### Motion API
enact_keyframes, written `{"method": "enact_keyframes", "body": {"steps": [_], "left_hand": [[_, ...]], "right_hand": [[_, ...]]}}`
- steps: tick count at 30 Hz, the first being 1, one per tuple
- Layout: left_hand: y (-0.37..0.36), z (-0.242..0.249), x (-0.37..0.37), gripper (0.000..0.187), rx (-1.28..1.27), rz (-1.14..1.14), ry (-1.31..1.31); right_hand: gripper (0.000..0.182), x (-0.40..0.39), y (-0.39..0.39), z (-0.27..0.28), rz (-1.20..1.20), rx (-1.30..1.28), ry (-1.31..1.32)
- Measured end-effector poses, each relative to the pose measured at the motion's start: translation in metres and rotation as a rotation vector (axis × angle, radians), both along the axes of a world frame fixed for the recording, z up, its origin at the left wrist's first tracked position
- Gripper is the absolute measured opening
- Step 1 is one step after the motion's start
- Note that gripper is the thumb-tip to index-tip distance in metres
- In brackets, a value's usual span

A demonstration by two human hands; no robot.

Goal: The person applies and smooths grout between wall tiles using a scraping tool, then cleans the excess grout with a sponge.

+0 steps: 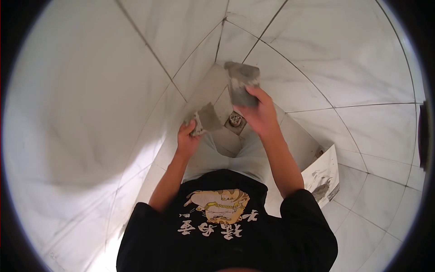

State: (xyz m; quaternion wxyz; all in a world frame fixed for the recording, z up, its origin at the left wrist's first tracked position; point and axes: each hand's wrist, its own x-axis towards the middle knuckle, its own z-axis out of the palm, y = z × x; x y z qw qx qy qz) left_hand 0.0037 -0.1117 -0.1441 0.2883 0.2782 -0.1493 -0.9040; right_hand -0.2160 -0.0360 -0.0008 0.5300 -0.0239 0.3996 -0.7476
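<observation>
My right hand [261,115] is closed on a grey rectangular slab [242,86], gripping its lower edge with the thumb on the face. Pale paste is smeared across that face. Lower and to the left, my left hand [187,140] pinches a smaller grey flat piece [209,119] with whitish paste along the edge by the thumb. The two pieces are held apart, both in front of a tiled corner. Between them, down on the floor, shows a round drain opening [235,119] in a square recess.
Large pale marbled wall tiles [312,59] with dark joints rise on both sides. To the right of my right forearm a white board [324,177] carries smears of grey mortar. A dark object [425,136] stands out at the far right edge.
</observation>
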Motion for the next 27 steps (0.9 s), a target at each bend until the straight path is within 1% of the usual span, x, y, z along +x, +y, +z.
{"method": "enact_keyframes", "body": {"steps": [2,4,5,7,10,12,14,17,20,24,27], "left_hand": [[0.011,-0.044,0.013,0.036,0.040,-0.015,-0.061],[0.013,-0.065,0.019,0.035,0.084,-0.021,-0.127],[0.011,-0.069,0.019,0.034,0.064,-0.049,-0.136],[0.006,-0.070,0.015,0.034,0.044,-0.081,-0.154],[0.002,-0.075,0.010,0.031,0.048,-0.095,-0.206],[0.001,-0.078,0.012,0.031,0.107,-0.099,-0.159],[0.000,-0.075,0.012,0.031,0.117,-0.081,-0.170],[-0.001,-0.072,0.010,0.033,0.123,-0.055,-0.169],[-0.002,-0.079,0.012,0.036,0.121,-0.053,-0.178],[-0.001,-0.082,0.015,0.036,0.127,-0.075,-0.164],[-0.001,-0.077,0.013,0.037,0.100,-0.081,-0.164]], "right_hand": [[0.025,-0.020,-0.042,-0.041,-0.013,-0.020,-0.024],[0.025,-0.032,-0.084,-0.081,-0.104,0.031,-0.098],[0.025,-0.038,-0.102,-0.094,-0.116,0.027,-0.105],[0.027,-0.046,-0.128,-0.117,-0.237,0.060,-0.195],[0.030,-0.060,-0.160,-0.149,-0.282,0.069,-0.207],[0.030,-0.068,-0.172,-0.162,-0.294,0.093,-0.234],[0.030,-0.074,-0.181,-0.173,-0.310,0.119,-0.256],[0.031,-0.083,-0.193,-0.181,-0.348,0.157,-0.290],[0.029,-0.089,-0.201,-0.174,-0.392,0.167,-0.266],[0.024,-0.105,-0.210,-0.150,-0.447,0.094,-0.362],[0.021,-0.108,-0.209,-0.117,-0.477,0.044,-0.402]]}}
